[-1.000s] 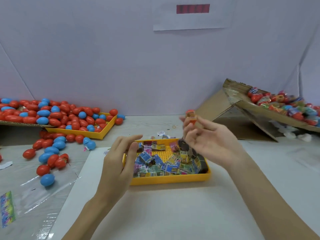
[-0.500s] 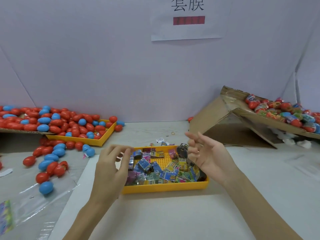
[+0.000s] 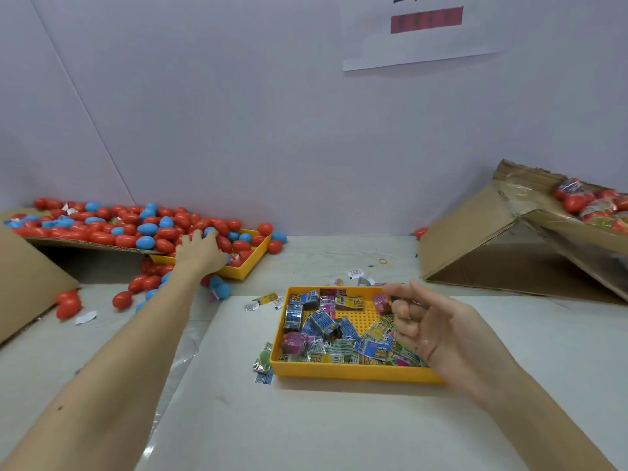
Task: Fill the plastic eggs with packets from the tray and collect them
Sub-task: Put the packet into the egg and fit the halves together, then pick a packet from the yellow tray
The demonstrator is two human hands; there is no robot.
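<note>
Your left hand (image 3: 200,251) rests spread on the eggs (image 3: 163,229) (grasp unclear); right hand (image 3: 431,329) hovers loose, empty, over the packet tray (image 3: 353,370).

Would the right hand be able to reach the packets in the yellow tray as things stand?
Probably yes: the right hand hovers over the yellow tray, fingers loosely curled and apparently empty, with nothing between it and the packets.

Back wall (image 3: 238,113): plain pale lavender-white panel, seam running diagonally down the left side
Sign (image 3: 424,32): white paper stuck up top, red bar on it, text cut off
Table (image 3: 323,260): light grey, kinda scuffed, a rubber band (image 3: 383,261) lying loose
White sheet (image 3: 306,419): laid over the near part of the table
Cardboard (image 3: 475,239): propped-up box flaps on the right, another slab far left
Light: soft, even, no hard shadows
</note>
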